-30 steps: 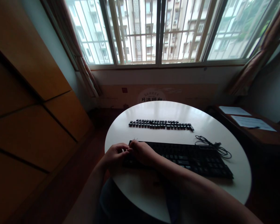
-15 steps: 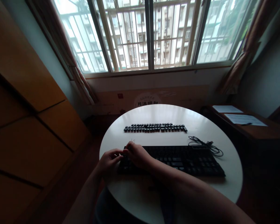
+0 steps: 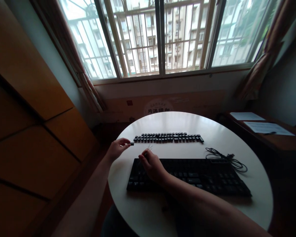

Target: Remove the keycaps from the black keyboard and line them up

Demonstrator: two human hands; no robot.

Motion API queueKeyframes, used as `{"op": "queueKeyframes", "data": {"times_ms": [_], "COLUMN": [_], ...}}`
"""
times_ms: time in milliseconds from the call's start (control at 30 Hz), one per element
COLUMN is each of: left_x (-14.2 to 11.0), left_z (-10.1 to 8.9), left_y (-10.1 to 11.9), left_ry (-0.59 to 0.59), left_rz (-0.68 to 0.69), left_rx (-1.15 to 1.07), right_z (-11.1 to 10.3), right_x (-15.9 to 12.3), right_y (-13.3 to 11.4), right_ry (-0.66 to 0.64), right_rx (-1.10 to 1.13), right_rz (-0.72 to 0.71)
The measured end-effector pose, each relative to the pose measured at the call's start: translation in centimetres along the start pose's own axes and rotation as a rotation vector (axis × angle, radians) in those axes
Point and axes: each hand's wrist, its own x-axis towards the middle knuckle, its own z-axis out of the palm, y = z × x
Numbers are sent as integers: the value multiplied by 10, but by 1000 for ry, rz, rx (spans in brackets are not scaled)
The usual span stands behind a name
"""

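My left hand point(image 3: 118, 148) pinches a black keycap point(image 3: 132, 144) just off the left end of the rows of loose keycaps point(image 3: 166, 137) on the white round table. Closed around a wire keycap puller point(image 3: 150, 147), my right hand point(image 3: 153, 164) hovers over the upper left part of the black keyboard point(image 3: 194, 174). Thin wire ends poke up past its fingers; the puller's handle is hidden in the hand. The right forearm covers part of the keyboard's lower edge.
A coiled black cable point(image 3: 228, 159) lies behind the keyboard's right end. The table's point(image 3: 128, 207) rounded edge runs close to my left arm. Papers point(image 3: 268, 128) and a pen point(image 3: 270, 133) rest on a brown desk to the right. A wooden cabinet point(image 3: 22, 148) stands at left.
My left hand has moved from the keyboard's left end up to the keycap rows, a keycap now showing in its fingers. My right hand has lifted and shifted slightly right.
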Motion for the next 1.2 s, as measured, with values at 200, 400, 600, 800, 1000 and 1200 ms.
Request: {"op": "queueKeyframes", "data": {"times_ms": [200,400,600,800,1000,1200], "left_x": [14,6,12,15,19,19], "left_z": [20,25,28,31,33,33], "left_y": [-15,-21,-23,-31,-37,-34], "left_ry": [43,20,-16,-6,12,27], "left_rz": [-13,-23,49,68,121,150], "left_rx": [134,263,345,450,458,442], "right_z": [0,0,0,-1,0,-1], "right_x": [-1,-2,-3,-4,-4,-4], "right_y": [0,-1,-2,-4,-3,-4], "right_ry": [2,-18,-27,-32,-25,-29], "right_rx": [-26,-4,-11,-18,-27,-37], "right_rz": [8,18,34,21,-14,-17]}}
